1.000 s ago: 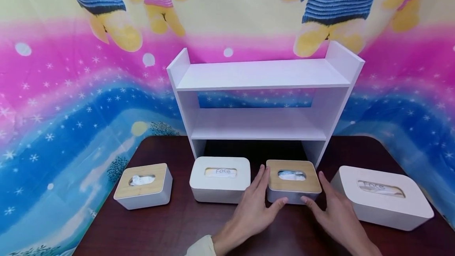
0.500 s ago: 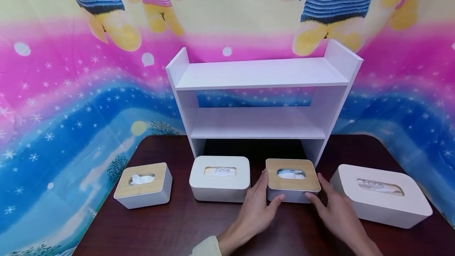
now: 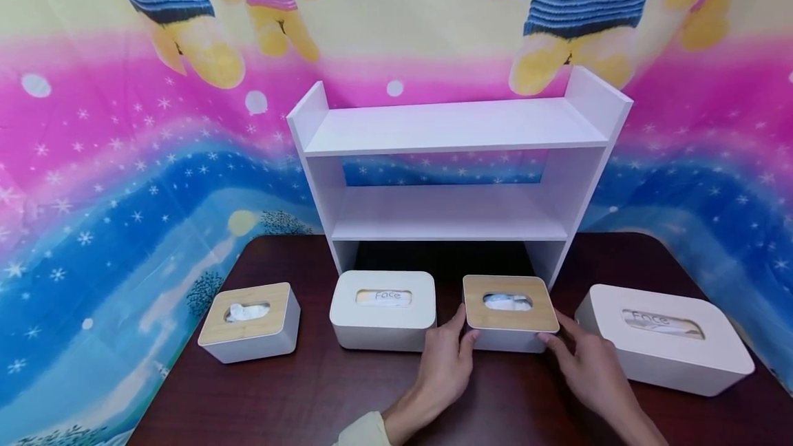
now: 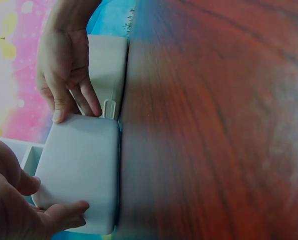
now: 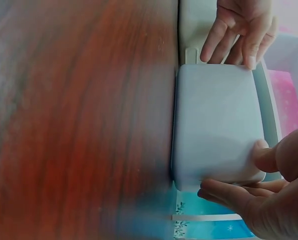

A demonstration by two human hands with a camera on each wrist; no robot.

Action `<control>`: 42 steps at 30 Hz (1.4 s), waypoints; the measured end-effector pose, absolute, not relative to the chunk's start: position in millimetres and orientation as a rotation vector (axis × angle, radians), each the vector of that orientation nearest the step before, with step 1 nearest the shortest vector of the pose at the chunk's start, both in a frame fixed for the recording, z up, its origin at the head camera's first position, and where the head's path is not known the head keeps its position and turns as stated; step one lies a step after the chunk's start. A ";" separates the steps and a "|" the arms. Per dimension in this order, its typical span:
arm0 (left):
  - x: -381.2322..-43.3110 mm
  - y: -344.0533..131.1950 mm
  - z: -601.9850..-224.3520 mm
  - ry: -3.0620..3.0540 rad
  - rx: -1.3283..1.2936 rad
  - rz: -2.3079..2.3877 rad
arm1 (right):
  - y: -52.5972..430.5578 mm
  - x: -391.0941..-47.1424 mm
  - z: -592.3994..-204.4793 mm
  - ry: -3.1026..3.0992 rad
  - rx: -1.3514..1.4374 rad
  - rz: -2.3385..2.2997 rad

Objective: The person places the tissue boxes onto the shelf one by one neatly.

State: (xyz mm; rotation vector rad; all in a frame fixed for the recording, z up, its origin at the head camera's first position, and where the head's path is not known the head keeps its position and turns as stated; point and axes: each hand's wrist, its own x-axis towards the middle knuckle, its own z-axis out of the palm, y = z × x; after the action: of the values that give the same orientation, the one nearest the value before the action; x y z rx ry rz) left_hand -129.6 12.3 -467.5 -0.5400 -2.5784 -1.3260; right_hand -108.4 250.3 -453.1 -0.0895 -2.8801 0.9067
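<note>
A small tissue box (image 3: pixel 511 305) with a wood-look lid and pale sides stands on the table in front of the shelf, white tissue showing in its slot. My left hand (image 3: pixel 445 363) holds its left side, thumb at the front corner and fingers along the side. On the opposite side, my right hand (image 3: pixel 588 367) grips the right end, its thumb on the front face near the top edge. Both wrist views show the front of the box (image 4: pixel 81 160) between the two hands, with the right thumb (image 5: pixel 263 156) pressed on it.
A white tissue box (image 3: pixel 384 336) stands just left, and a larger white one (image 3: pixel 669 356) right. Another wood-lidded tissue box (image 3: pixel 248 322) sits at the far left. Behind is a white shelf (image 3: pixel 452 215) against a printed cloth (image 3: pixel 155 212). The dark table (image 3: pixel 297 398) extends in front.
Both hands have closed in on the small wood-lidded box. The left thumb moved from across its front to the left corner, and the right fingers slid along its right side. The boxes stayed put.
</note>
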 end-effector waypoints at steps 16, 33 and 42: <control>-131.9 10.7 -465.2 -2.559 -0.491 -1.297 | 247.1 -103.8 -451.8 -2.796 -0.084 0.905; -129.9 5.2 -441.0 -2.399 -0.535 -1.422 | 236.7 -99.1 -435.7 -2.605 -0.085 0.850; -128.0 2.5 -423.6 -2.349 -0.501 -1.380 | 228.3 -100.4 -415.5 -2.516 -0.071 0.813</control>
State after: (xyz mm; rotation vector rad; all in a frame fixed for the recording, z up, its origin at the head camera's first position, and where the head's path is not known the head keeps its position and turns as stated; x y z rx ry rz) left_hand -128.0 2.5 -423.6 -0.5011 -2.3489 -1.3799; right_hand -100.4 228.3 -415.5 -0.0709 -2.5158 0.8130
